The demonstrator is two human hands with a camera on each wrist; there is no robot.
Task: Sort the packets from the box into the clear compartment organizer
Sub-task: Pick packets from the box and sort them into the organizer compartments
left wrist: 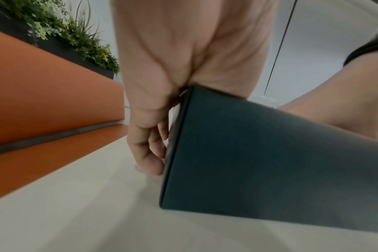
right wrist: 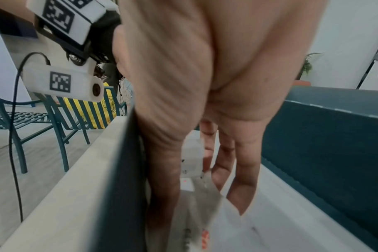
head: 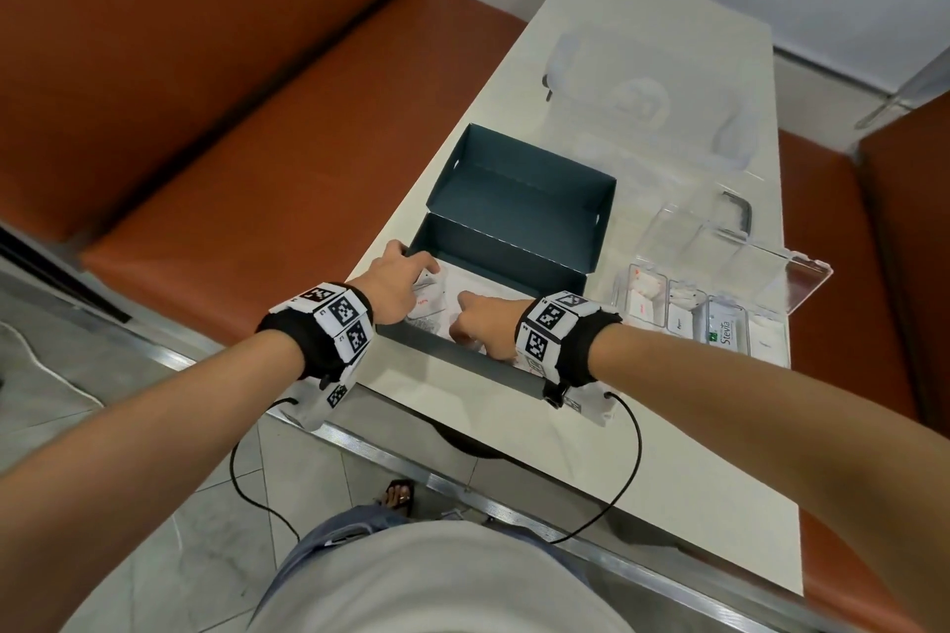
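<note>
An open dark teal box (head: pixel 493 247) stands on the white table, with white packets (head: pixel 460 285) on its floor. My left hand (head: pixel 398 280) grips the box's left wall (left wrist: pixel 259 162), thumb (left wrist: pixel 149 153) outside and fingers over the rim. My right hand (head: pixel 478 319) reaches down inside the box along its near wall. In the right wrist view a white packet with orange print (right wrist: pixel 211 221) stands tilted between the thumb and fingers of the right hand (right wrist: pixel 196 201). The clear compartment organizer (head: pixel 719 247) lies to the right, lid open, with packets in its near compartments (head: pixel 683 319).
The box's lid (head: pixel 524 175) lies folded back behind it. A Stevia packet (head: pixel 726 329) stands in one organizer compartment. A clear lid or tray (head: pixel 642 87) sits further back on the table (head: pixel 642 468). An orange bench (head: pixel 257 170) runs along the left.
</note>
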